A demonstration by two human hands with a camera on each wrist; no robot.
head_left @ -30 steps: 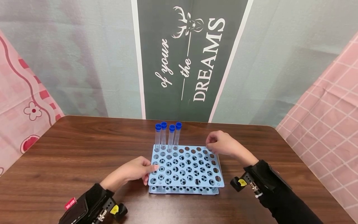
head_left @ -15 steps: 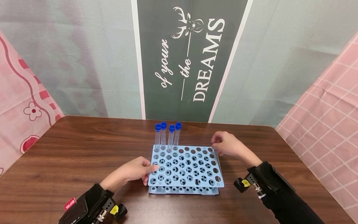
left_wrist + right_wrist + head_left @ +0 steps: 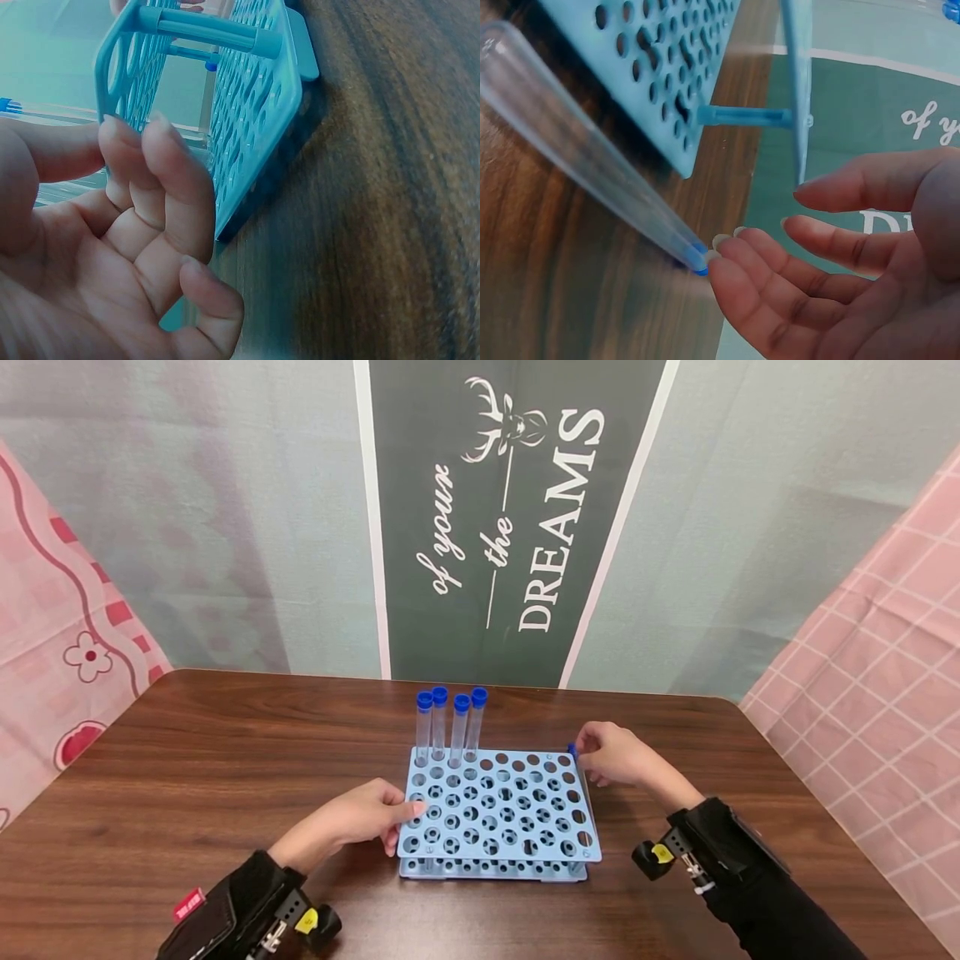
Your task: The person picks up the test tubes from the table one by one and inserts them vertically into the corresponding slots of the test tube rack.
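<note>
A light blue test tube rack (image 3: pixel 472 857) stands on the table, its top plate full of round holes. My left hand (image 3: pixel 363 812) pinches the rack's left edge, thumb on top and curled fingers below. Several clear test tubes (image 3: pixel 458 739) with blue caps stand upright in the back left holes. Another capped test tube (image 3: pixel 592 165) lies on the table along the rack's right side. My right hand (image 3: pixel 613 753) is at the back right corner, fingers loosely bent, thumb tip right by the top plate. Its lower fingertips are right at the lying tube's blue cap (image 3: pixel 699 260).
The brown wooden table (image 3: pixel 225 752) extends around the rack. A grey-green cloth (image 3: pixel 300 527) with printed lettering hangs behind it. Pink cloths (image 3: pixel 892 693) hang on both sides. Black wrist cameras (image 3: pixel 652 858) are strapped to both forearms.
My right hand has moved right and then slightly down past the rack's back right corner. A blue cap now shows beside its fingertips. My left hand and the rack stay put.
</note>
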